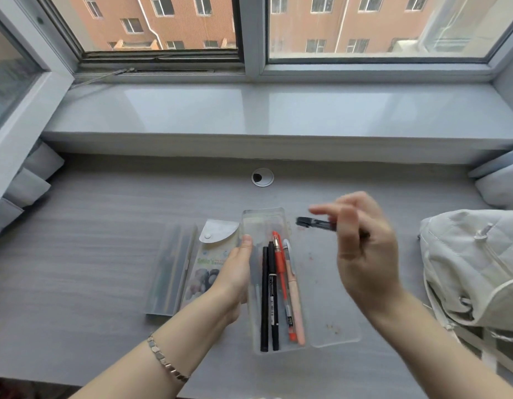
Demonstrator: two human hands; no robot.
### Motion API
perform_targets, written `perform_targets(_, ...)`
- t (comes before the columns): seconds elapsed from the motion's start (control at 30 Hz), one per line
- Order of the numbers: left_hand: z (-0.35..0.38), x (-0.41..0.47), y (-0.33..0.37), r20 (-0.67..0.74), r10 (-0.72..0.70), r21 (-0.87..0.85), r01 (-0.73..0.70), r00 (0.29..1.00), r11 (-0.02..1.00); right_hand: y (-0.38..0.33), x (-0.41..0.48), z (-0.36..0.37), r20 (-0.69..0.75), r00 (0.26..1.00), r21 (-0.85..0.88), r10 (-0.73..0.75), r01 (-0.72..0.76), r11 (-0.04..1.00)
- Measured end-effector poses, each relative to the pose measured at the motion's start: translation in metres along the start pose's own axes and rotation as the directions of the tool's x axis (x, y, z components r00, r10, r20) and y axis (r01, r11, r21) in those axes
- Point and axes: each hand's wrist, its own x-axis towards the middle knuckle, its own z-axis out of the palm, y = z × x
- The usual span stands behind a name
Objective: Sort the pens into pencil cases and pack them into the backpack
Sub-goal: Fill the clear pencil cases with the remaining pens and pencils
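Note:
A clear plastic pencil case [263, 223] lies open on the grey desk, its lid [333, 306] folded out to the right. Inside lie two black pens [269, 298], an orange-red pen [281, 272] and a pale pink pen [295, 295]. My left hand [235, 272] grips the case's left wall. My right hand [364, 251] hovers above the lid, blurred, pinching a black pen [315, 223] that points left. A frosted case [170, 269] and a printed snap pouch [206, 260] lie to the left. The white quilted backpack [474, 269] sits at the right edge.
A round cable grommet [262, 177] sits in the desk behind the case. The grey window sill [278, 110] rises beyond the desk. Grey cushions [502, 180] lie at the far right and grey fabric pockets [27, 180] at the left.

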Motion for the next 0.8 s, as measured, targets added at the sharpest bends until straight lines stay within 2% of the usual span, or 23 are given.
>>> perform_targets(0.07, 0.0, 0.004, -0.001, 0.022, -0.025, -0.059, 0.027, 0.999, 0.998, 0.005, -0.025, 0.014, 0.137, 0.986, -0.001, -0.092, 0.093, 0.996)
perform_targets(0.17, 0.002, 0.001, 0.007, 0.016, -0.061, -0.118, 0.063, 0.998, 0.991, 0.016, -0.061, 0.035, 0.381, 0.893, -0.141, -0.239, 0.311, 0.94)
perform_targets(0.23, -0.001, 0.006, 0.008, 0.054, -0.055, -0.141, 0.062, 0.997, 0.988, 0.02, -0.073, 0.041, 0.493, 0.837, -0.2, -0.238, 0.375, 0.905)
perform_targets(0.33, -0.005, 0.013, 0.007, 0.094, -0.042, -0.148, 0.055, 0.995, 0.987, 0.022, -0.073, 0.038, 0.589, 0.788, -0.237, -0.18, 0.382, 0.893)
perform_targets(0.4, -0.005, 0.013, 0.008, 0.12, -0.044, -0.156, 0.063, 0.992, 0.986, 0.021, -0.063, 0.035, 0.578, 0.804, -0.214, -0.143, 0.318, 0.924)
perform_targets(0.47, -0.005, 0.01, 0.01, 0.114, -0.032, -0.171, 0.052, 0.993, 0.984, 0.024, -0.046, 0.031, 0.487, 0.869, -0.162, -0.089, 0.19, 0.968)
perform_targets(0.53, -0.004, 0.007, 0.01, 0.092, -0.01, -0.147, 0.024, 0.996, 0.989, 0.03, -0.026, 0.028, 0.396, 0.918, -0.208, -0.014, 0.105, 0.972)
perform_targets(0.67, -0.002, 0.003, 0.006, 0.08, 0.056, -0.073, -0.05, 0.995, 0.996, 0.041, -0.007, 0.039, 0.447, 0.889, -0.509, 0.097, 0.164, 0.845)
perform_targets(0.8, 0.002, -0.001, 0.006, 0.034, 0.073, -0.075, -0.071, 0.997, 0.995, 0.048, -0.021, 0.055, 0.436, 0.898, -0.633, 0.056, 0.261, 0.729)
